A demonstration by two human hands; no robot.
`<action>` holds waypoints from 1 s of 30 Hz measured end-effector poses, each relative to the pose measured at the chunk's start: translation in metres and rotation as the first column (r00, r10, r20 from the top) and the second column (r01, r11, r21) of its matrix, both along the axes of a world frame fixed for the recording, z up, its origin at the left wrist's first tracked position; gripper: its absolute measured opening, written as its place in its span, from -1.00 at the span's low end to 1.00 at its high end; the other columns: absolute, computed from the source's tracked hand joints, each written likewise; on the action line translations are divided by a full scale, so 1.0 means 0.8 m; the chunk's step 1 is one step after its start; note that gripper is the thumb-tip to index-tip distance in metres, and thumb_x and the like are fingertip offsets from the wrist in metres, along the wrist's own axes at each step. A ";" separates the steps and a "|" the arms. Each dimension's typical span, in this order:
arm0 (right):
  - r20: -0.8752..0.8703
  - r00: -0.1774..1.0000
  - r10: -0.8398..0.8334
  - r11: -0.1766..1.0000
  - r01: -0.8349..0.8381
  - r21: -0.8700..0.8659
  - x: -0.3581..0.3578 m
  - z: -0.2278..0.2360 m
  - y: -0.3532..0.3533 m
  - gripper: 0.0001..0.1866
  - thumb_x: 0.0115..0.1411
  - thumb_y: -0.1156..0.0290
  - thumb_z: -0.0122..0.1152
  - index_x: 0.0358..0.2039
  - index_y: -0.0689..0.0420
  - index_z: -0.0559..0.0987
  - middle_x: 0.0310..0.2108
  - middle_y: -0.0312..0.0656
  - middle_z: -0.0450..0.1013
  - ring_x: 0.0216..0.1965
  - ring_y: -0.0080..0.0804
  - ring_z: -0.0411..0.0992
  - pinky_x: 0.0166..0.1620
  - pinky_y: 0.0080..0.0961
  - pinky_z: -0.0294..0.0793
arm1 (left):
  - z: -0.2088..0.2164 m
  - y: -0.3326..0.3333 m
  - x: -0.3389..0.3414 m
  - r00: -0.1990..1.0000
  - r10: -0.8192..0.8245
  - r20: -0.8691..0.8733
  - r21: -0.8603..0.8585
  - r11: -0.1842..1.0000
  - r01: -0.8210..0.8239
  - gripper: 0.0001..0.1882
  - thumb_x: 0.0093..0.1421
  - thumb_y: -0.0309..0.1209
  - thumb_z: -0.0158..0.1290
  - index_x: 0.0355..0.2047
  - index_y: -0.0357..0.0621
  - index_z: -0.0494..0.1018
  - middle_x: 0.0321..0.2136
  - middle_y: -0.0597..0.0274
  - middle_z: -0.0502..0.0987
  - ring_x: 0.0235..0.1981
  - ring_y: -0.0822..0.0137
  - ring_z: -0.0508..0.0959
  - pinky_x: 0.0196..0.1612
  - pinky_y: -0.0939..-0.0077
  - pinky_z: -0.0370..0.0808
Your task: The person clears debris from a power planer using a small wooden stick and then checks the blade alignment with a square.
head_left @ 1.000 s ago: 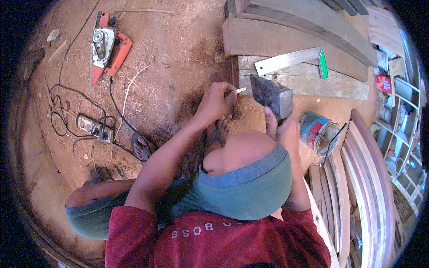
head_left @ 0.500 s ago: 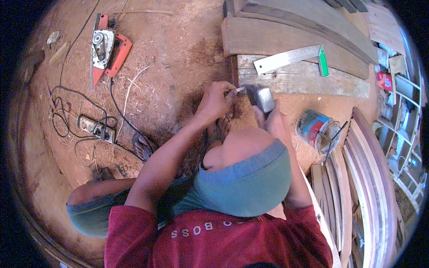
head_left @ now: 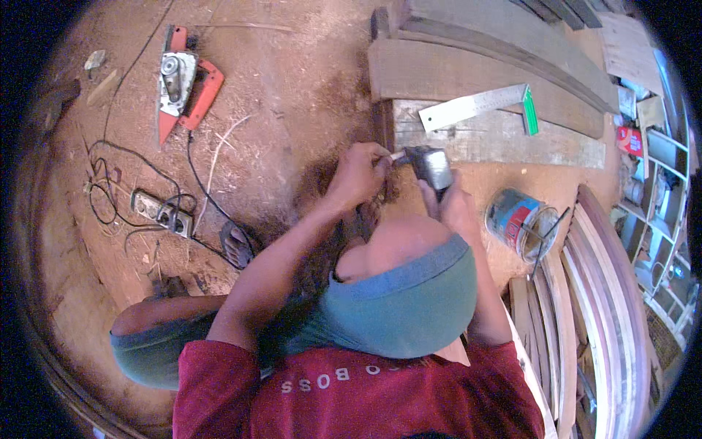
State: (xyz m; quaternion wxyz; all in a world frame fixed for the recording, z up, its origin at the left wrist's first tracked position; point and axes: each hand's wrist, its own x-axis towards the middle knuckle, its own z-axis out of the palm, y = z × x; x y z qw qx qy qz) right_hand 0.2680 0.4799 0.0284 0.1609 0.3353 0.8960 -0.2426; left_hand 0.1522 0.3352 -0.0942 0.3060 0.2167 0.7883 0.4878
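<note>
My left hand (head_left: 360,175) is closed, fingertips pinched on a short, thin, pale rod (head_left: 398,155) whose kind I cannot make out. The rod points right, toward the dark block-like head of a hammer (head_left: 437,170) with one shiny metal face. Wrapped round the hammer's dark handle, my right hand (head_left: 458,207) holds it upright beyond my bent knee. Whether rod and hammer touch is unclear. Just beyond them lies a pale, weathered board (head_left: 482,143). A metal try square (head_left: 472,106) with a green stock rests across the boards.
An orange power planer (head_left: 191,91) lies on the dirt floor at far left, its cord running to a power strip (head_left: 161,212). Right of my knee stands a paint can (head_left: 504,216) with rods in it. Curved wooden strips (head_left: 607,307) are stacked at right; thick planks (head_left: 475,66) lie ahead.
The whole view has shifted slightly, so the scene sits a little lower. The hammer, blurred before, now looks sharper and steadier. Both hands keep their grips.
</note>
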 end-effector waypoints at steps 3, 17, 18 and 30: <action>-0.091 0.996 -0.016 0.996 0.008 -0.088 -0.016 0.014 0.011 -0.40 0.31 0.08 0.19 -0.01 0.45 0.37 -0.43 0.38 0.50 -0.31 0.37 0.53 -0.28 0.07 0.50 | 0.011 0.005 -0.008 0.979 0.040 0.201 0.002 0.999 -0.041 -0.82 0.21 -0.42 0.12 -0.27 -0.28 0.62 -0.35 -0.07 0.66 -0.32 0.05 0.67 -0.16 0.19 0.57; -0.011 1.000 -0.023 0.996 0.022 -0.091 -0.005 0.007 -0.002 -0.35 0.33 0.07 0.16 0.05 0.49 0.29 -0.43 0.41 0.51 -0.29 0.41 0.52 -0.24 0.12 0.49 | 0.020 0.002 0.007 0.998 0.025 0.054 -0.084 0.996 -0.020 -0.82 0.15 -0.46 0.16 -0.27 -0.30 0.63 -0.32 -0.18 0.64 -0.23 -0.10 0.66 -0.12 0.15 0.56; -0.010 1.000 0.006 0.999 -0.006 -0.051 -0.003 0.007 -0.003 -0.35 0.33 0.08 0.16 0.04 0.51 0.29 -0.43 0.40 0.51 -0.29 0.41 0.52 -0.24 0.12 0.49 | 0.023 0.003 0.004 0.999 0.021 0.037 -0.077 0.997 -0.018 -0.82 0.15 -0.46 0.16 -0.27 -0.31 0.63 -0.32 -0.20 0.63 -0.24 -0.12 0.65 -0.12 0.13 0.56; 0.044 0.999 -0.027 0.993 0.032 -0.117 -0.011 0.028 0.002 -0.42 0.35 0.10 0.14 0.00 0.46 0.33 -0.42 0.41 0.50 -0.27 0.41 0.51 -0.22 0.11 0.48 | 0.014 0.003 0.001 0.995 -0.003 0.100 -0.052 0.999 0.008 -0.80 0.22 -0.43 0.13 -0.23 -0.30 0.61 -0.35 -0.07 0.66 -0.30 0.08 0.68 -0.16 0.24 0.57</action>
